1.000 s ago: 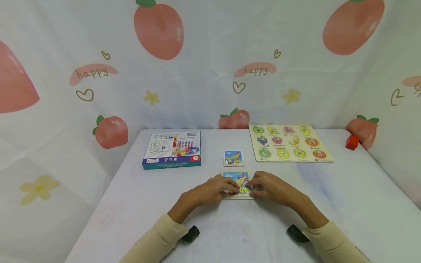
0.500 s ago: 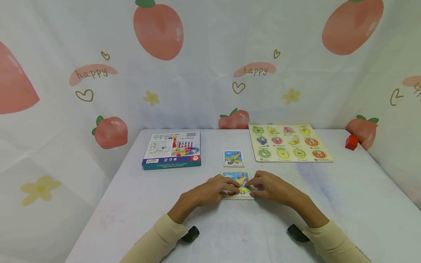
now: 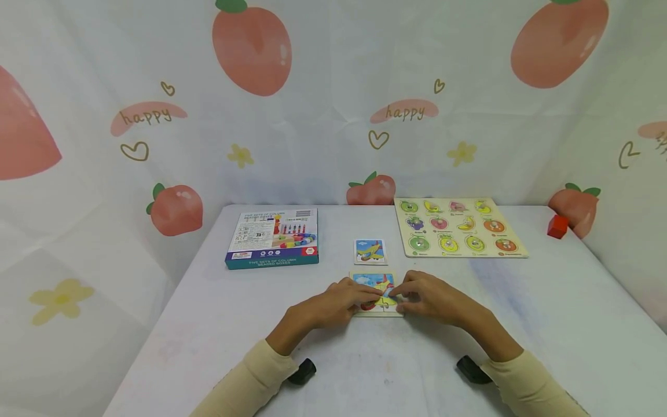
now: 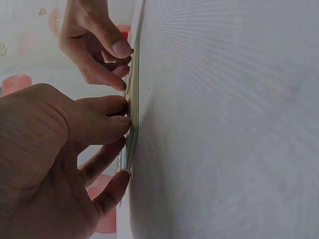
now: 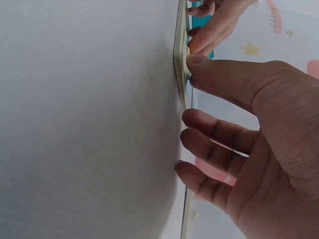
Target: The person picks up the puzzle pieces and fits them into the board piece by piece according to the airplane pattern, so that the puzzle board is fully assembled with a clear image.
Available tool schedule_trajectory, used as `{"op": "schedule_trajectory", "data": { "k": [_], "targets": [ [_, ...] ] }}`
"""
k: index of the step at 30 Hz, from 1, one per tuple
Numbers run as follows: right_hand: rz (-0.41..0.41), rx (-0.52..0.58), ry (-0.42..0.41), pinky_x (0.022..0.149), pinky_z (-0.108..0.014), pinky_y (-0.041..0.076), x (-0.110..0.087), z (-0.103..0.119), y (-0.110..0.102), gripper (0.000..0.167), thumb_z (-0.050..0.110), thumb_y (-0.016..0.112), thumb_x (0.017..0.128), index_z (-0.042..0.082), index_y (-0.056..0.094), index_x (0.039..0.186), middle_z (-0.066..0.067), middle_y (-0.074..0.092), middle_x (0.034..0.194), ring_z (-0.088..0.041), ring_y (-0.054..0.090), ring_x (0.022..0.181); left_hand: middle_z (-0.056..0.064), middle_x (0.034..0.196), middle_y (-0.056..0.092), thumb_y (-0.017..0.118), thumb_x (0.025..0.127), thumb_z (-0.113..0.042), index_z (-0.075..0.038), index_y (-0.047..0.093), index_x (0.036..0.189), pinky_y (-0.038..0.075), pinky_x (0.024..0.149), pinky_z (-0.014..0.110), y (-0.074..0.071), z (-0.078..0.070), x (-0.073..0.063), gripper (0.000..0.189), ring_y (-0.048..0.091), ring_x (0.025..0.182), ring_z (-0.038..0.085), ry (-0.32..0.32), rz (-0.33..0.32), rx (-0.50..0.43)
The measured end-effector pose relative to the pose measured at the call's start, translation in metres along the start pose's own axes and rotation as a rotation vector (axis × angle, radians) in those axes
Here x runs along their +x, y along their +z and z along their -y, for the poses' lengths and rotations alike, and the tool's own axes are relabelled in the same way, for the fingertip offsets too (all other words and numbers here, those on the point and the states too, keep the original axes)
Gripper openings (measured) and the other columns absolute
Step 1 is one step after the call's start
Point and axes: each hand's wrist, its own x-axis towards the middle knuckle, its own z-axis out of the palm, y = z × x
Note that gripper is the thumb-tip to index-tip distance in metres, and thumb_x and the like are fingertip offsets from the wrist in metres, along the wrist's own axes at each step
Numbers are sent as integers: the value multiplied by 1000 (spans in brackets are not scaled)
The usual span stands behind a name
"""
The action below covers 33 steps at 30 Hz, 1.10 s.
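Observation:
A small wooden jigsaw puzzle [image 3: 374, 280] with an airplane picture lies flat on the table in the head view, its pieces set in a pale tray. My left hand [image 3: 341, 302] rests over its left side, fingertips pressing on the pieces. In the left wrist view, that hand's thumb [image 4: 113, 191] sits at the tray's edge. From the other side my right hand [image 3: 429, 296] touches the puzzle's right part, index finger and thumb spread apart on it. The right wrist view shows its other fingers [image 5: 204, 154] clear of the tray. Both hands partly hide the pieces.
Just behind the puzzle lies a small airplane picture card [image 3: 370, 252]. A bead-set box [image 3: 272, 238] stands at the back left. At the back right are a fruit puzzle board [image 3: 461, 227] and a red block [image 3: 557, 226] near the table's edge.
My left fingers have shifted slightly and lie straighter across the puzzle. The right hand and the puzzle stay in practically the same place.

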Motion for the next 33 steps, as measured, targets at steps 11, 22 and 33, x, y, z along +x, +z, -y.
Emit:
{"op": "schedule_trajectory", "data": {
  "k": [11,22,33],
  "targets": [
    [-1,-2,13,78,-28,49,0,0,2,25,31,80,96,22,82,119,9,63,101,-6,53,88,-12,163,49,57,108,-9,-30,54,157,43,109,39,-1,-1,-1,53,47,135,18,-2,1,-9],
    [-46,3,82,75,-27,48,4,4,7,23,28,84,92,21,82,114,10,63,97,-7,52,85,-13,161,50,58,108,-9,-29,57,155,43,105,37,-2,-1,0,51,48,133,18,23,-5,14],
    [-36,23,155,76,-30,48,5,10,8,27,27,85,90,15,81,115,7,64,97,-9,53,84,-10,165,42,62,98,5,-43,51,156,40,104,38,2,-11,-7,76,45,135,21,42,11,175]
  ]
}}
